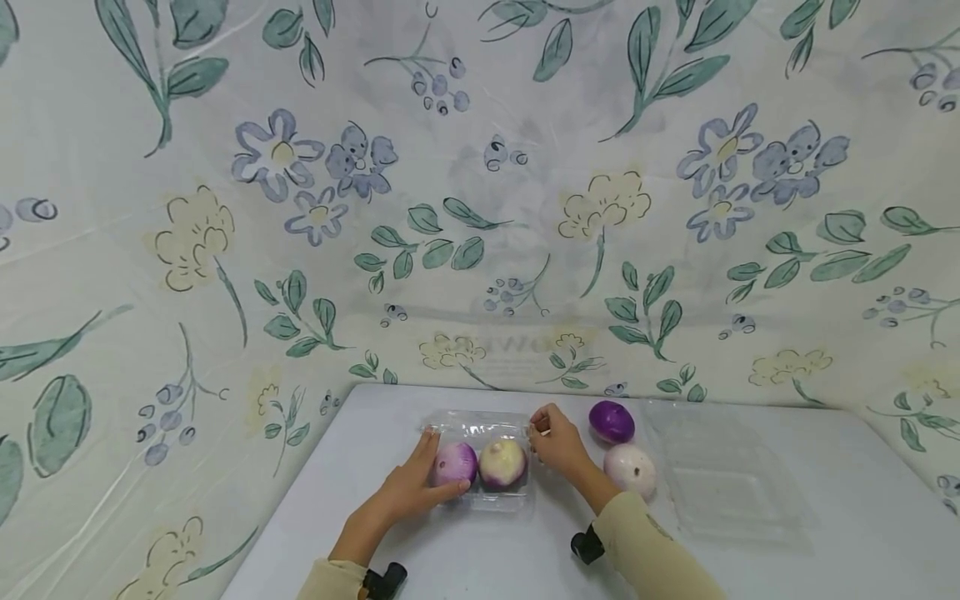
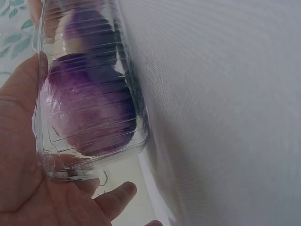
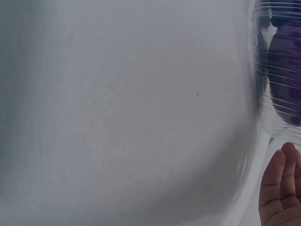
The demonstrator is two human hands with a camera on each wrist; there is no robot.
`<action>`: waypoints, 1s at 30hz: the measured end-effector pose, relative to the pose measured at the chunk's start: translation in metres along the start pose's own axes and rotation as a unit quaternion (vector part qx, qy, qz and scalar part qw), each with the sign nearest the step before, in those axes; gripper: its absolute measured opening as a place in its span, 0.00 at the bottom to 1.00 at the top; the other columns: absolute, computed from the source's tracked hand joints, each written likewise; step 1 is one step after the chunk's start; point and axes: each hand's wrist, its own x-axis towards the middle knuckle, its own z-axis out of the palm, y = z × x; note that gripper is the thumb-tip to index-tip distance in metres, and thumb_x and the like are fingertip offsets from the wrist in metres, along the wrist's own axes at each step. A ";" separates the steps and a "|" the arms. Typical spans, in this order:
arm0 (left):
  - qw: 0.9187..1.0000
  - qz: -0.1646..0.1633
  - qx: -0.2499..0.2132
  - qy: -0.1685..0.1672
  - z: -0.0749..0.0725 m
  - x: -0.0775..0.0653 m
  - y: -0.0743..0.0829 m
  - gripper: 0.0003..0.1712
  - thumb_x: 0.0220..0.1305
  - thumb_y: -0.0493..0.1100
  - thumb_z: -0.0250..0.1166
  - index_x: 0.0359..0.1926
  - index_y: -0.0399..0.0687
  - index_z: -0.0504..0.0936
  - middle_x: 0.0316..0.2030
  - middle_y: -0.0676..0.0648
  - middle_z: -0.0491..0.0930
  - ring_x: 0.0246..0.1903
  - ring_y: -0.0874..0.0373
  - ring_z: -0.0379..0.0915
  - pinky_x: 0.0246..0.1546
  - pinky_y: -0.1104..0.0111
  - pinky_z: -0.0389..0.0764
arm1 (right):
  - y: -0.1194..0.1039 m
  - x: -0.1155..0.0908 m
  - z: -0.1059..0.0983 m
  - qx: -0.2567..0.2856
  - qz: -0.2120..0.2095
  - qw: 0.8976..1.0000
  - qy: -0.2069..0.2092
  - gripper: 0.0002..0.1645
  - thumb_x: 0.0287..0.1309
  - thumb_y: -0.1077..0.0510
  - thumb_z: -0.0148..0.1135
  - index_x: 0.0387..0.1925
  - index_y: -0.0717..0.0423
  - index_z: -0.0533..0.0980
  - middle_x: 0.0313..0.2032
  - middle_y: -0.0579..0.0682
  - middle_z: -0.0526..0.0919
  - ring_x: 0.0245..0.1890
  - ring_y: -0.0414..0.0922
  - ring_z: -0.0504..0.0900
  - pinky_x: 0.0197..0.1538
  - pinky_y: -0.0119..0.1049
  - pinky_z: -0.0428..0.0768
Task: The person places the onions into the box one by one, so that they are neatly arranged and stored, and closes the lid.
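A clear plastic box [image 1: 480, 502] lies on the table with two onions in it. One is a purple onion [image 1: 454, 464]; beside it sits a cream-and-purple onion [image 1: 502, 463]. My left hand [image 1: 412, 483] grips the box's left end, fingers toward the far corner and thumb along the near side; the left wrist view shows the palm [image 2: 23, 155] against that end. At the far right corner, my right hand [image 1: 558, 442] has bent fingers pinching the box edge. Its fingertips [image 3: 288, 148] appear close beside the box in the right wrist view.
Right of my right hand, a violet onion [image 1: 611, 422] stands behind a whitish onion [image 1: 630, 471]. Farther right lies another clear plastic container [image 1: 727, 492]. A floral sheet [image 1: 465, 250] hangs behind the white table [image 1: 315, 467].
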 end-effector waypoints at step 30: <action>0.998 -0.039 0.002 0.048 0.002 0.002 0.008 0.67 0.52 0.65 0.73 0.72 0.22 0.51 0.63 0.21 0.67 0.63 0.29 0.67 0.62 0.42 0.70 | 0.001 -0.009 -0.012 0.079 0.060 0.994 -0.042 0.14 0.70 0.56 0.53 0.51 0.60 0.73 0.32 0.53 0.81 0.24 0.42 0.79 0.26 0.35 0.79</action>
